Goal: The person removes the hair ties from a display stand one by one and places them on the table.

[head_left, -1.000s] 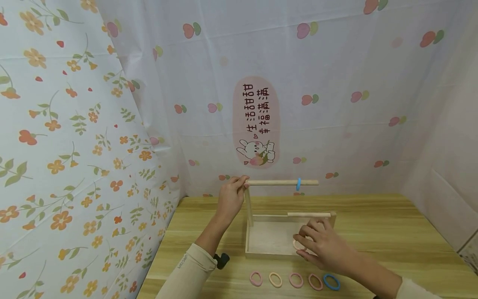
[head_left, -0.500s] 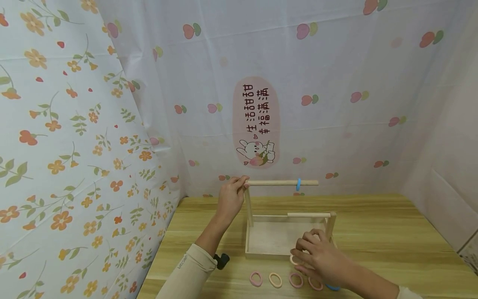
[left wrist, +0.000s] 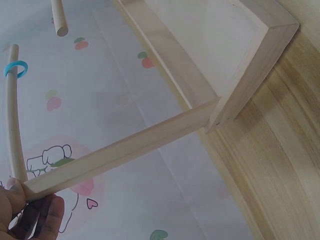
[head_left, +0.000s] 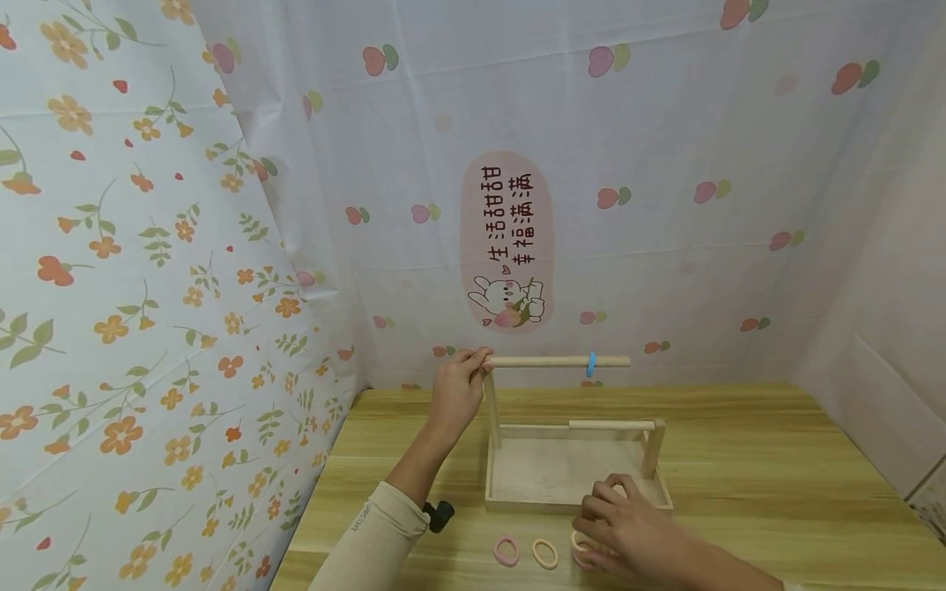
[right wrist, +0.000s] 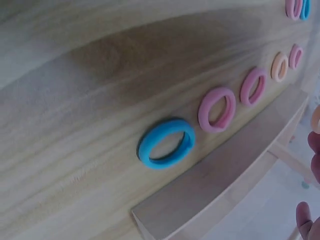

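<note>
A wooden rack (head_left: 493, 410) rises from a shallow wooden tray (head_left: 532, 498). It has a high rod (head_left: 547, 361) and a lower rod (head_left: 609, 424). A blue ring (head_left: 590, 364) hangs on the high rod (left wrist: 12, 130), and the left wrist view also shows this blue ring (left wrist: 15, 68). My left hand (head_left: 473, 365) grips the rack's top left corner. My right hand (head_left: 591, 533) is low in front of the tray and pinches a pale peach ring (head_left: 579, 538). It covers part of a row of rings on the table. A pink ring (head_left: 507, 550) and a peach ring (head_left: 545, 553) show left of it.
The right wrist view shows the row on the wooden table (right wrist: 75, 100): a blue ring (right wrist: 166, 142), two pink rings (right wrist: 217, 109), then more further along. Patterned curtains close in the left side and back. The table's left edge (head_left: 318, 501) is near my left forearm.
My right hand has drawn back from inside the tray to the table in front of it, carrying the pale ring down onto the row. My left hand has stayed on the rack.
</note>
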Tool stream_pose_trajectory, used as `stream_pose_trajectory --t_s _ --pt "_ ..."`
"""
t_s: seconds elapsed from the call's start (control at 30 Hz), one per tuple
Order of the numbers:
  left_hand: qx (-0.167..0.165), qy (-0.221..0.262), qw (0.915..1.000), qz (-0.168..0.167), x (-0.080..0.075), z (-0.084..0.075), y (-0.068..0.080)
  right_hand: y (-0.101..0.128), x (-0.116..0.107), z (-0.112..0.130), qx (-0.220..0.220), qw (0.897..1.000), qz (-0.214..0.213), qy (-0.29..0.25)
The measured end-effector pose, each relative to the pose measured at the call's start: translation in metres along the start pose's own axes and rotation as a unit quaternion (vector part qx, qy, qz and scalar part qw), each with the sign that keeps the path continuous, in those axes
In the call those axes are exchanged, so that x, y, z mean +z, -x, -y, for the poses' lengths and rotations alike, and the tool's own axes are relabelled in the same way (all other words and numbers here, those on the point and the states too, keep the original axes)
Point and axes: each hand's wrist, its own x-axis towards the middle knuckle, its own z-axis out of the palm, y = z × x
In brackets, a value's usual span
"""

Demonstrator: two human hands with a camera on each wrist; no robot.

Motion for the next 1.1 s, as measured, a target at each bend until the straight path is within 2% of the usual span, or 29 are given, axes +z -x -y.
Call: stream_pose_trajectory --t_s 0.33,0.57,0.83,0.93,1.03,1.1 --pt "0.003 0.000 1.0000 -0.003 0.001 0.000 0.000 0.007 0.015 0.009 -0.015 0.998 -0.017 -0.061" --pt "0.000 0.001 1.0000 -0.006 0.001 0.000 -0.001 0.015 0.025 0.008 -0.083 0.996 -0.016 -0.041" --pt "-0.003 -0.007 1.0000 0.000 0.001 0.001 0.000 0.019 0.029 0.014 -0.056 0.996 0.017 -0.064" --pt "-0.003 -0.006 1.0000 0.001 0.001 0.001 -0.001 0.023 0.031 0.017 -0.063 0.993 0.015 -0.095" --pt "-0.004 -0.002 1.0000 0.003 0.001 0.001 -0.001 0.028 0.034 0.018 -0.088 0.986 0.006 -0.141" --pt "-0.005 -0.001 1.0000 0.002 0.001 0.001 -0.001 0.031 0.037 0.019 -0.102 0.985 -0.004 -0.137"
